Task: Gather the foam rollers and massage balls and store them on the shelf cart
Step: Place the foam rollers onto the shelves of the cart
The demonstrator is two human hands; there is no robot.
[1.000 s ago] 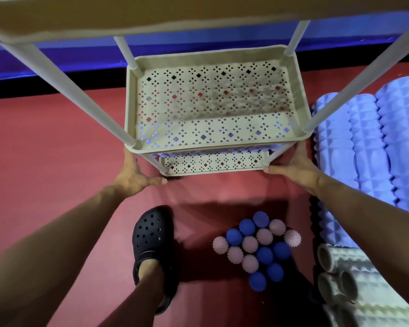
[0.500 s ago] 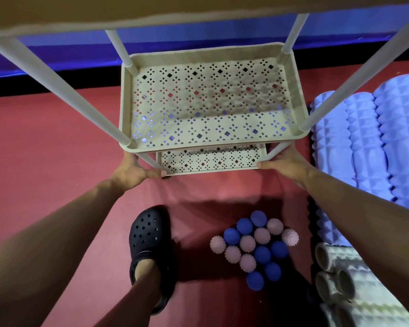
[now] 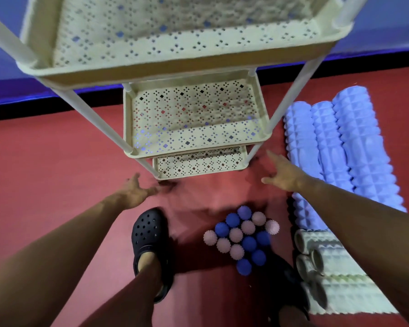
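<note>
Cream plastic shelf cart, matt and perforated; ridged foam rollers; spiky rubbery massage balls; black perforated rubbery clog; matt red floor.

One shelf cart, three perforated tiers in view. Right of the cart: three lavender foam rollers side by side, a fourth partly hidden below them. Nearer than these, pale green rollers, at least three, count unsure. In front of the cart: massage balls, seven blue, seven pink. Two hands, one black clog.
</note>
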